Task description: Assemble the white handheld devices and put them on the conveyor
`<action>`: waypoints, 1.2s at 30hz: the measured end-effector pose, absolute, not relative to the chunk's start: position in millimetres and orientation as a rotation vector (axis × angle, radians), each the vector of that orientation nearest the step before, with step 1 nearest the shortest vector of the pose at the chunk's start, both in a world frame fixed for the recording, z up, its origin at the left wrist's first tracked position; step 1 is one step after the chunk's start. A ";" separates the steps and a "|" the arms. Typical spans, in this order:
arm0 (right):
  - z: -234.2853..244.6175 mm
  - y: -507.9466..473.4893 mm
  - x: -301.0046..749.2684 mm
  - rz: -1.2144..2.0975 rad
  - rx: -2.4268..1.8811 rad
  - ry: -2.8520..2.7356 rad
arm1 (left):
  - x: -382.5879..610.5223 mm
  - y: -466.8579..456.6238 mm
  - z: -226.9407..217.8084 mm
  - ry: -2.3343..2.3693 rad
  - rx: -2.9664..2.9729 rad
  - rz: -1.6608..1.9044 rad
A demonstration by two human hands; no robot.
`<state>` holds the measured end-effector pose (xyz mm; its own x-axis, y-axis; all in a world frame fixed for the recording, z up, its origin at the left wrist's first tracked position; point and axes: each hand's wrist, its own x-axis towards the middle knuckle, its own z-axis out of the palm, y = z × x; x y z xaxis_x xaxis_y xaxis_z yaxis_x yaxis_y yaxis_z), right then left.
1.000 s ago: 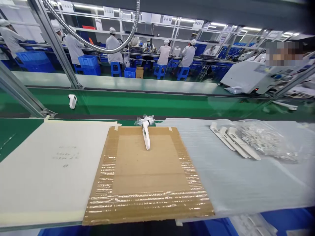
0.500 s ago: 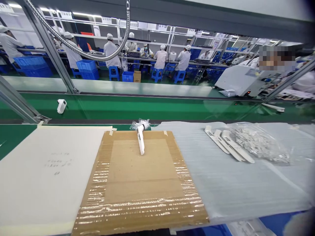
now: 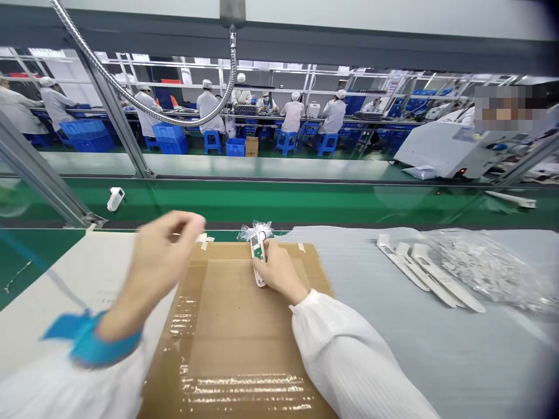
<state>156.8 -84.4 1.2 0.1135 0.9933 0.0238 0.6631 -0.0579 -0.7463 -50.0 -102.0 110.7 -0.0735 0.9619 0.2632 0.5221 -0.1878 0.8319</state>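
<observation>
My right hand (image 3: 278,269) rests at the far edge of the taped cardboard sheet (image 3: 244,337), its fingers closed round a slim white device (image 3: 257,254) with a green circuit board showing. A crumpled clear wrapper (image 3: 254,229) sits at the device's far end. My left hand (image 3: 163,256) hovers above the cardboard's left corner, blurred by motion, fingers loosely curled with nothing visible in them. A blue band circles that wrist.
Three white plastic shells (image 3: 425,273) lie on the grey foam sheet (image 3: 393,326) to the right, beside a clear bag of small parts (image 3: 484,267). A cream pad (image 3: 52,291) lies left. A small white part (image 3: 116,198) sits on the green conveyor. Workers sit at benches beyond.
Both hands have come into view. The right hand has taken hold of the white device, which now shows its green board. The left hand has swung in over the cardboard's left corner.
</observation>
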 end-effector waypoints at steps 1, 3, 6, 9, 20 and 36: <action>-2.7 -81.3 156.3 0.742 -1.756 -1.559 | -43.6 -91.2 98.6 1.562 1.730 1.144; -8.2 -78.2 157.3 0.934 -1.604 -1.405 | -25.9 -70.1 70.7 1.477 1.713 1.020; -12.9 -79.5 160.1 1.228 -1.244 -1.155 | 5.3 -52.3 33.6 1.314 1.579 0.897; -12.5 -83.8 160.9 1.282 -0.997 -1.164 | 26.4 -53.8 13.9 1.130 1.531 0.838; 4.1 -86.6 178.0 0.246 -1.279 -1.654 | 2.0 -58.1 17.8 1.233 1.769 0.817; 0.4 -31.3 180.5 0.322 -1.649 -1.698 | -9.3 -49.4 22.2 1.504 1.359 1.005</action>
<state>180.5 -31.3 0.4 0.0944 0.9411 0.3248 0.7569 0.1441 -0.6375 -9.3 -49.4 22.2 -0.0470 0.9961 -0.0750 0.3123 0.0860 0.9461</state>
